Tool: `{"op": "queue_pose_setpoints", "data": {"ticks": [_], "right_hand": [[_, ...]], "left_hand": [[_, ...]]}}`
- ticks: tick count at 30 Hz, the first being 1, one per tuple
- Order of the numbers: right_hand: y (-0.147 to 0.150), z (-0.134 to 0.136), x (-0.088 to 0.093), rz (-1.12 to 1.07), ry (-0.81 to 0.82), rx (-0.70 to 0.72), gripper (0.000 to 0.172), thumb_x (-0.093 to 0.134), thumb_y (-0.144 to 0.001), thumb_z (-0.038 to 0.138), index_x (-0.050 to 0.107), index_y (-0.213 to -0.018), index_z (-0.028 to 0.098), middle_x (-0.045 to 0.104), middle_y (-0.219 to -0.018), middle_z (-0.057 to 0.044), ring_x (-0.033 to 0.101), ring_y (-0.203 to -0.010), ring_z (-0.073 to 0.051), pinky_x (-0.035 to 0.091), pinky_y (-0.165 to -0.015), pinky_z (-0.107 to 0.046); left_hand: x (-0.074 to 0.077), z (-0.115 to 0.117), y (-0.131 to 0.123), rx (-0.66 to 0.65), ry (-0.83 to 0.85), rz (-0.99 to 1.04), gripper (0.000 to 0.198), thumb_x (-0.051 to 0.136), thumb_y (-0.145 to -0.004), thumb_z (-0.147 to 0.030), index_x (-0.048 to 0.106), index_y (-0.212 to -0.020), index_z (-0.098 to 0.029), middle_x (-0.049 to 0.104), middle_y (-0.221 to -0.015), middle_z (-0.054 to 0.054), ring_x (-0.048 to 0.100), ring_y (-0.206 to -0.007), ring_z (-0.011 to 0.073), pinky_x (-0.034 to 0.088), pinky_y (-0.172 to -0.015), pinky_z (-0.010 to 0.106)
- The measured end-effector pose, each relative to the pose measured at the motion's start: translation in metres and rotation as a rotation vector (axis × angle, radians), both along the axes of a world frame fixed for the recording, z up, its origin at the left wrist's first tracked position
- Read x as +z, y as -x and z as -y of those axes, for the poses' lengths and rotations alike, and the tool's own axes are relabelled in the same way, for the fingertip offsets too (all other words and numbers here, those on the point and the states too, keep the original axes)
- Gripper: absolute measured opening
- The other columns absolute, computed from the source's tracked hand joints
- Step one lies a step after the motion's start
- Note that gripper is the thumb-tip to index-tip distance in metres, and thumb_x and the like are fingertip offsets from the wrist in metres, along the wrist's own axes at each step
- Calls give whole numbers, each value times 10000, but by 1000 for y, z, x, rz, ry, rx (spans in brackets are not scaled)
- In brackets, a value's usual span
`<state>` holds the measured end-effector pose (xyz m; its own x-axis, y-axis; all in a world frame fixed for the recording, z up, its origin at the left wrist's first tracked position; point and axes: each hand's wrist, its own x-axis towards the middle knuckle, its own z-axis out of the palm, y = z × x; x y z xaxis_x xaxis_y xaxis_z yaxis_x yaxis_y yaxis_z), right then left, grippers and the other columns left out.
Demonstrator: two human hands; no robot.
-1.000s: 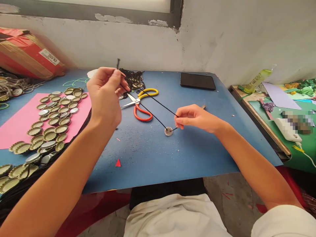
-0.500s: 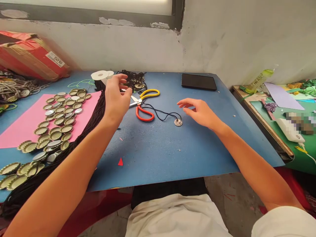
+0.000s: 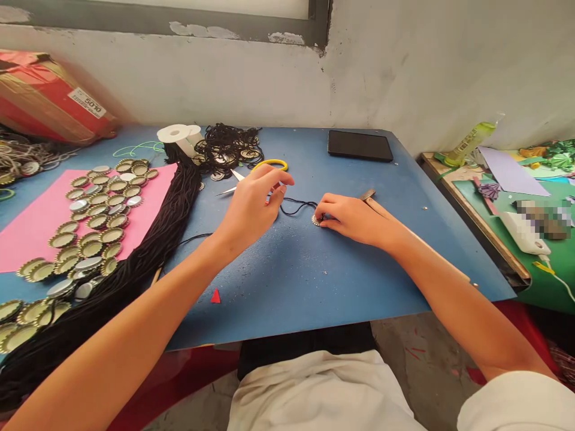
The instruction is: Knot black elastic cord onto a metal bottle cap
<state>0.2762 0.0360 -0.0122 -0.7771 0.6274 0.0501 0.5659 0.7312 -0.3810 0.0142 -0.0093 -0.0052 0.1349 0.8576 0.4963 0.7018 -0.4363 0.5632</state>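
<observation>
Blue worktop (image 3: 287,281), set against a grey wall. Lying on it: pink sheet (image 3: 31,224) strewn with bottle caps (image 3: 96,215), long bundle of black cords (image 3: 148,239), white spool (image 3: 179,134), tangled cord pile (image 3: 229,146), scissors (image 3: 251,173), dark tablet (image 3: 359,145), small red scrap (image 3: 216,297). A single cap (image 3: 316,220) on a black cord (image 3: 294,206) rests near the middle.

black cord (image 3: 296,206), blue table (image 3: 287,281), pink paper (image 3: 31,230)

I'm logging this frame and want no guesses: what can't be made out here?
Head view only:
- Bottle cap: mostly under the right hand.
- Scissors: red handle behind the left hand.
- Item at the right: blurred out.
- Cord bundle: cut by the left edge.
</observation>
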Motion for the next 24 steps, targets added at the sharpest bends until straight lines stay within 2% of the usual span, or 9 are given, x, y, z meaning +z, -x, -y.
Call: {"op": "queue_pose_setpoints", "data": {"ticks": [7, 11, 14, 17, 20, 24], "right_hand": [[7, -3, -13, 78, -235, 56, 222, 554, -1169, 171, 773, -1201, 163, 791, -1252, -162, 668, -1138, -292, 508, -907, -398], [11, -3, -19, -38, -243, -51, 283, 501, -1153, 123, 781, -1148, 160, 817, -1157, -163, 649, -1087, -287, 493, -927, -413], [13, -4, -20, -310, -34, -192, 198, 597, -1091, 146, 786, -1053, 194, 826, -1035, -92, 678, -965, -237, 497, -895, -383], [16, -3, -16, -614, 321, -218, 119, 708, -1027, 286, 793, -1006, 207, 817, -962, -46, 704, -873, -199, 533, -832, -350], [19, 2, -10, -819, 585, -187, 254, 821, -956, 440, 810, -1020, 195, 819, -967, -48, 718, -861, -187, 555, -777, -329], [21, 8, -6, -926, 773, -162, 394, 939, -867, 537, 811, -1013, 195, 822, -989, -45, 729, -848, -166, 586, -798, -329]], "left_hand": [[-6, 0, -3, -33, 29, -14, 214, 561, -1048, -182, 742, -1158, -213, 783, -1227, 101, 726, -979, 207, 572, -788, 319], [-9, 3, -5, -57, 36, -41, 223, 538, -1083, -226, 740, -1178, -220, 793, -1233, 103, 730, -1000, 217, 586, -811, 328], [-12, 5, -8, -92, 15, -84, 244, 543, -1118, -262, 724, -1278, -229, 791, -1253, 103, 737, -1049, 229, 600, -914, 368], [-15, 7, -12, -163, -30, -140, 256, 652, -1111, -323, 707, -1350, -251, 778, -1310, 106, 742, -1148, 263, 588, -1043, 422], [-20, 8, -15, -214, -87, -150, 289, 734, -1088, -331, 701, -1368, -266, 765, -1347, 108, 735, -1219, 285, 573, -1098, 444], [-25, 9, -19, -233, -138, -80, 292, 741, -1086, -277, 690, -1374, -279, 753, -1343, 97, 733, -1210, 264, 588, -1075, 417]]}}
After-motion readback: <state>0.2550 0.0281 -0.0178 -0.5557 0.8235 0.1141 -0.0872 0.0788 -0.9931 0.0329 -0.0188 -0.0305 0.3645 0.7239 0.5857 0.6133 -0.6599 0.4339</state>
